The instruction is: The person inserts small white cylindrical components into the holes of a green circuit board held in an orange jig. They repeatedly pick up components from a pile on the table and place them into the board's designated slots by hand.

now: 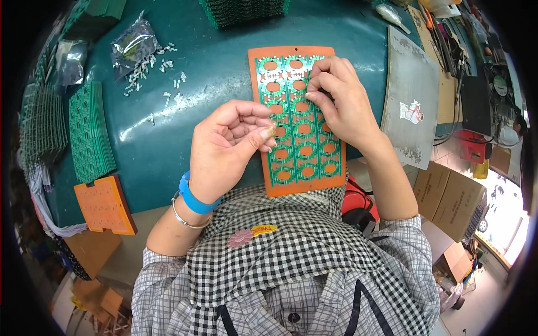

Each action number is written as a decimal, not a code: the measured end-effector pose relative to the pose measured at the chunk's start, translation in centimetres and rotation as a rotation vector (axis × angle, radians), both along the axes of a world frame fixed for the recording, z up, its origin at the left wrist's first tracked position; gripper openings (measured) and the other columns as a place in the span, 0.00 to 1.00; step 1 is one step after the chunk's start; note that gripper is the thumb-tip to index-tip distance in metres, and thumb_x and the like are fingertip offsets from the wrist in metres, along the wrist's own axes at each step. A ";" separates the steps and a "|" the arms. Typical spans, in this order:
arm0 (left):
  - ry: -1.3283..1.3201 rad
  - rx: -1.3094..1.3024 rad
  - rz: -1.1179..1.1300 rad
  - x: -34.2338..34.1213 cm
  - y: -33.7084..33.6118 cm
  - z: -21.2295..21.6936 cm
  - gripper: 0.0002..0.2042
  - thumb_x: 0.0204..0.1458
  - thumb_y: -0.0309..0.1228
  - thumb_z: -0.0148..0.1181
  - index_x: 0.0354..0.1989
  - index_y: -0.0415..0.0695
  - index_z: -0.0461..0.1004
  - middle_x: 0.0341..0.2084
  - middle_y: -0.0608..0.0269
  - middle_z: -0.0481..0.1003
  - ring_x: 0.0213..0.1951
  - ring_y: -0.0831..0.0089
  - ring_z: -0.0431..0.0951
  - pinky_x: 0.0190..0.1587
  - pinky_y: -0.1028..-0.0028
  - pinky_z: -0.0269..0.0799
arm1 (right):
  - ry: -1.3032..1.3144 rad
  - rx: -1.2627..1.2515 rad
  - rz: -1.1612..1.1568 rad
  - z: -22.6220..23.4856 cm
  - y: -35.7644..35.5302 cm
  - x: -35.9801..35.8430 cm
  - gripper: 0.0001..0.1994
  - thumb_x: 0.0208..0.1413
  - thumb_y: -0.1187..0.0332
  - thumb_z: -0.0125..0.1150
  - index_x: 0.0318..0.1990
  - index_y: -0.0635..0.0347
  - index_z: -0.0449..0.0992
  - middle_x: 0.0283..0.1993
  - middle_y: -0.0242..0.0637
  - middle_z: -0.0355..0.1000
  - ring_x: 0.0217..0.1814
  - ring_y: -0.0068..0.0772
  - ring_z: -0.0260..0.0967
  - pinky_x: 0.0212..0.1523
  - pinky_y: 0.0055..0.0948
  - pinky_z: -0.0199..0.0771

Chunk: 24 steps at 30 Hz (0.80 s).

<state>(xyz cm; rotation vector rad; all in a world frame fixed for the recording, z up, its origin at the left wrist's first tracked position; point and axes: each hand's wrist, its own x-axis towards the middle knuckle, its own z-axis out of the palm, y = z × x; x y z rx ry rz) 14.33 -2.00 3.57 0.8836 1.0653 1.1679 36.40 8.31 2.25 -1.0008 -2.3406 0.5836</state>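
A green circuit board panel (pixel 288 117) with rows of ring-shaped sections lies on an orange fixture plate (pixel 305 189) at the table's front edge. Over its upper right part is my right hand (pixel 344 103), thumb and forefinger pinched close to the panel; whatever they hold is too small to make out. My left hand (pixel 224 137) hovers by the panel's left side, palm turned up, thumb pressed to the fingertips. Something tiny may sit in that pinch, but I cannot tell what. Small white components (pixel 168 95) are scattered on the table left of the panel.
A clear plastic bag (pixel 134 45) lies by the loose components. Stacks of green boards (pixel 91 131) line the left, beside another orange plate (pixel 105 206). More boards (pixel 244 11) are stacked at the far edge. To the right are a grey sheet (pixel 412 98) and a cardboard box (pixel 448 199).
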 end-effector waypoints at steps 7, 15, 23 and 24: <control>0.071 0.070 0.003 0.2 -0.1 -0.2 0.11 0.57 0.18 0.63 0.47 0.34 0.74 0.39 0.59 0.79 0.41 0.76 0.81 0.46 0.77 0.79 | -0.019 -0.006 0.007 0.1 0.0 0.0 0.08 0.49 0.77 0.67 0.36 0.65 0.76 0.44 0.40 0.71 0.50 0.46 0.68 0.49 0.40 0.71; 0.042 0.033 0.018 0.1 -0.3 -0.2 0.11 0.56 0.19 0.64 0.47 0.34 0.74 0.38 0.59 0.79 0.41 0.75 0.81 0.46 0.76 0.80 | 0.003 0.081 -0.020 -0.6 -0.1 -0.3 0.08 0.48 0.76 0.68 0.35 0.64 0.76 0.43 0.38 0.71 0.47 0.45 0.69 0.46 0.39 0.72; -0.068 -0.071 0.049 -0.2 -0.1 -0.2 0.12 0.56 0.19 0.65 0.48 0.33 0.73 0.37 0.55 0.80 0.36 0.72 0.82 0.40 0.75 0.81 | 0.000 0.165 0.051 -0.4 -0.2 -0.8 0.09 0.45 0.77 0.69 0.33 0.63 0.75 0.42 0.38 0.71 0.46 0.45 0.71 0.44 0.39 0.75; -0.077 -0.082 0.053 -0.2 -0.1 -0.1 0.12 0.56 0.19 0.65 0.47 0.33 0.72 0.37 0.54 0.80 0.35 0.72 0.82 0.39 0.75 0.81 | 0.000 0.147 0.032 -0.6 -0.3 -0.8 0.09 0.45 0.77 0.69 0.33 0.64 0.75 0.42 0.39 0.71 0.46 0.46 0.71 0.44 0.39 0.75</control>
